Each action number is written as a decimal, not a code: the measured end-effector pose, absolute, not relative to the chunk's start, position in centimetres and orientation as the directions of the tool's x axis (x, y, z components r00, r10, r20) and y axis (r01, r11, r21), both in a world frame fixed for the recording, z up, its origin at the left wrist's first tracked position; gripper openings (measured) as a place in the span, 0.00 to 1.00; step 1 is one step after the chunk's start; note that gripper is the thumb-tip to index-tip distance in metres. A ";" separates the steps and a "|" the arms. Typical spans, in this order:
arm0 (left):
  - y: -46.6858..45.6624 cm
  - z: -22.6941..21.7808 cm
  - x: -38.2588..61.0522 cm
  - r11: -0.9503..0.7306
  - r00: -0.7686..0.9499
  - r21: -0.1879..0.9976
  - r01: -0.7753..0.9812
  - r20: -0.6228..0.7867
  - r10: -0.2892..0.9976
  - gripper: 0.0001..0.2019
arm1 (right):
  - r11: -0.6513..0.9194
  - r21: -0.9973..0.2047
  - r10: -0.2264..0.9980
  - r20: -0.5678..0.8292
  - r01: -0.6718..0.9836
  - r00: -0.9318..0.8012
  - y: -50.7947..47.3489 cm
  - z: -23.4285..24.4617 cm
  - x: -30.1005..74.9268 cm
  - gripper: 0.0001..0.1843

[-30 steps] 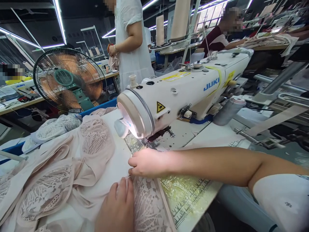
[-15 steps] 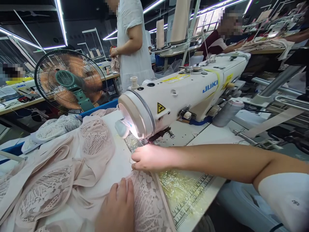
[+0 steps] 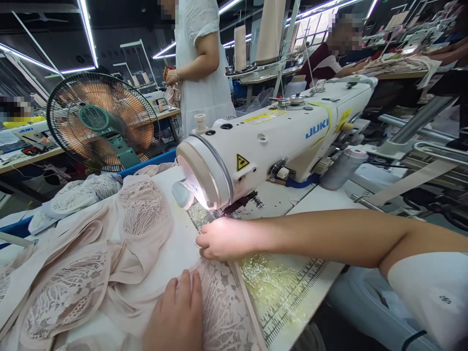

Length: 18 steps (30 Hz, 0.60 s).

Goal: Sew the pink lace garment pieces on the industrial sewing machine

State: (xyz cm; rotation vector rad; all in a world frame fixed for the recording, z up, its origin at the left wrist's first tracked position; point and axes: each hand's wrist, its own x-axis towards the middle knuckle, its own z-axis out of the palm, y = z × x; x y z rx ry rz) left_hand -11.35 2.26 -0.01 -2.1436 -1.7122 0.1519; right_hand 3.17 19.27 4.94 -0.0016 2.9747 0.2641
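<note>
A pale pink lace bra (image 3: 225, 304) lies on the sewing table in front of me, its upper end running under my right hand. My right hand (image 3: 226, 239) is closed, fingertips pinched at that end, just below the lit head of the white sewing machine (image 3: 252, 151). The machine's needle and presser foot are mostly hidden behind this hand. Flat on the fabric, at the bra's left side, rests my left hand (image 3: 179, 309) with its fingers stretched forward. More pale pink lace bras (image 3: 68, 292) are spread to the left of it.
A ruler strip (image 3: 292, 292) is fixed along the table's front right. White lace pieces (image 3: 82, 192) lie at the far left by a blue edge. Behind stand a large fan (image 3: 100, 122) and a person in white (image 3: 203, 63). A grey thread cone (image 3: 343, 168) stands right of the machine.
The view has shifted slightly. Both hands keep nearly the same places on the fabric, and the bra has hardly moved.
</note>
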 end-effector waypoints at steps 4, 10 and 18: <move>2.2 0.0 -11.3 -0.172 0.246 -0.361 0.916 0.169 0.955 0.25 | 0.988 0.150 0.030 -0.050 0.022 -0.998 19.6 4.4 3.9 0.07; 2.2 0.1 -11.4 -0.178 0.258 -0.367 0.913 0.182 0.949 0.25 | 0.996 0.088 0.043 -0.090 0.035 -0.995 18.6 4.5 2.8 0.10; 2.3 -0.1 -11.6 -0.202 0.274 -0.359 0.911 0.163 0.948 0.25 | 0.994 0.104 0.033 -0.105 0.022 -0.994 19.8 3.8 2.9 0.10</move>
